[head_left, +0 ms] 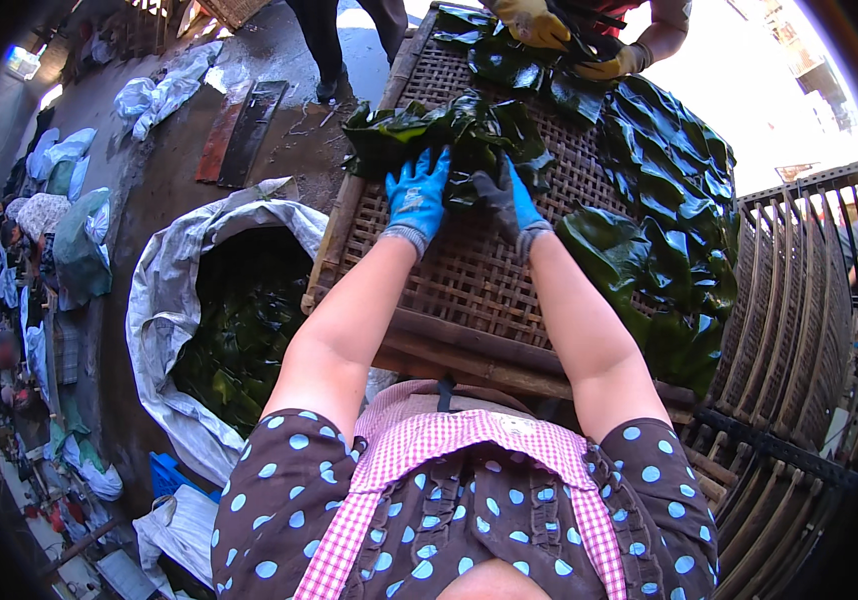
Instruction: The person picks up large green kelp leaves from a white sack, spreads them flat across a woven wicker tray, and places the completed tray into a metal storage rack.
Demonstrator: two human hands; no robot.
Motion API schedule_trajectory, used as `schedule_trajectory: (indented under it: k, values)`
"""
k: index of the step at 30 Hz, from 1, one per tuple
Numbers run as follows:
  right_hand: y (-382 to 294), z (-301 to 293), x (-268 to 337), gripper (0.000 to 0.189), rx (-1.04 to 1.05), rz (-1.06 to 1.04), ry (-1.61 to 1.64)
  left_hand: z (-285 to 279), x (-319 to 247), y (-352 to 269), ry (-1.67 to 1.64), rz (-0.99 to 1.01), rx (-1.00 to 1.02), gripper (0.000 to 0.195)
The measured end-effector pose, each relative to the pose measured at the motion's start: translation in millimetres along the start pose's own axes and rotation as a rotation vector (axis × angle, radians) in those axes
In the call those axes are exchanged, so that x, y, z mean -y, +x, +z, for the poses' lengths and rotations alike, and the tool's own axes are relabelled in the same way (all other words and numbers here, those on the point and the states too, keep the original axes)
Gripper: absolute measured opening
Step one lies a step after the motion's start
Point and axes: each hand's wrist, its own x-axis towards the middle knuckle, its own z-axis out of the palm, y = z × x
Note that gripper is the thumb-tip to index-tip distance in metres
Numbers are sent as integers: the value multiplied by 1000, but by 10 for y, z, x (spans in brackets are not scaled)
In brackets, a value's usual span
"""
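A heap of glossy dark green sheets point(466, 131), which look like kelp, lies across the left part of a woven bamboo rack point(466, 277). My left hand point(415, 196), in a blue coated glove, has its fingers spread against the near edge of the heap. My right hand point(510, 196), in a blue and grey glove, reaches to the heap's near right side. Its fingertips are among the sheets, so its grip is unclear. More flat sheets point(669, 172) overlap along the rack's right side. One broad sheet point(601, 240) lies right of my right hand.
A white woven sack point(166, 315) of green sheets point(249, 322) stands open at the left. Across the rack, another person's yellow-gloved hands point(613, 64) handle sheets. Slatted racks point(781, 300) stand at the right. Boards point(249, 135) lie on the wet floor near another person's legs point(331, 37).
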Motion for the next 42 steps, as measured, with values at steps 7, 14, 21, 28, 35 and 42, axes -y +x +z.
schedule_trajectory:
  k: [7, 14, 21, 28, 35, 42]
  values:
    - [-1130, -441, 607, 62, -49, 79, -261, -332, 495, 198, -69, 258, 6, 75]
    - [-1184, -182, 343, 50, 69, -319, -811, 128, 1156, 858, -298, -114, -437, 44]
    - [-995, 54, 489, 47, -22, -131, -329, 109, 630, 619, -547, 201, -511, 27]
    - [-739, -131, 342, 32, -59, 247, 423, -35, -303, -144, -1064, 254, -199, 29]
    - [-926, -651, 73, 36, -17, 174, 334, -96, -188, -416, -920, 311, -121, 36]
    - [-1188, -331, 946, 41, -283, 330, 629, -790, -348, -578, -703, 537, -283, 86]
